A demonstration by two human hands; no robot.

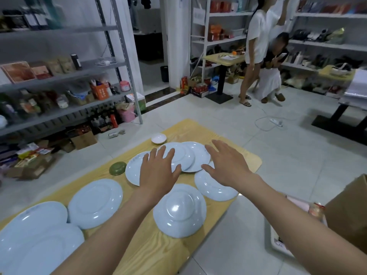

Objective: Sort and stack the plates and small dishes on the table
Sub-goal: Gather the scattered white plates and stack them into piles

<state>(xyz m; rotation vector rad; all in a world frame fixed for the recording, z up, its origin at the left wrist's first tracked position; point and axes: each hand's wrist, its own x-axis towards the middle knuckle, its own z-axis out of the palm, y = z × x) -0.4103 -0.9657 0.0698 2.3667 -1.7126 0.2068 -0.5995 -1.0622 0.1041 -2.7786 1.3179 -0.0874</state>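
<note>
Several pale blue plates lie spread over the wooden table (pixel 151 253). Three overlap at the far end; the top ones (pixel 195 155) sit under my fingertips. My left hand (pixel 159 171) hovers open, fingers spread, over the overlapping plate (pixel 133 171). My right hand (pixel 224 165) is open too, above another plate (pixel 214 190) near the right edge. Two face-down plates (pixel 179 211) (pixel 95 203) lie nearer me, and more plates (pixel 33 235) overlap at the near left. A small white dish (pixel 158 138) and a small green dish (pixel 117 168) stand toward the far left.
Metal shelves (pixel 59 92) full of goods line the left wall, with boxes on the floor below. A cardboard box (pixel 349 211) stands at the right of the table. Two people are at the back by a small table (pixel 224 58). A power strip (pixel 276 122) lies on the tiled floor.
</note>
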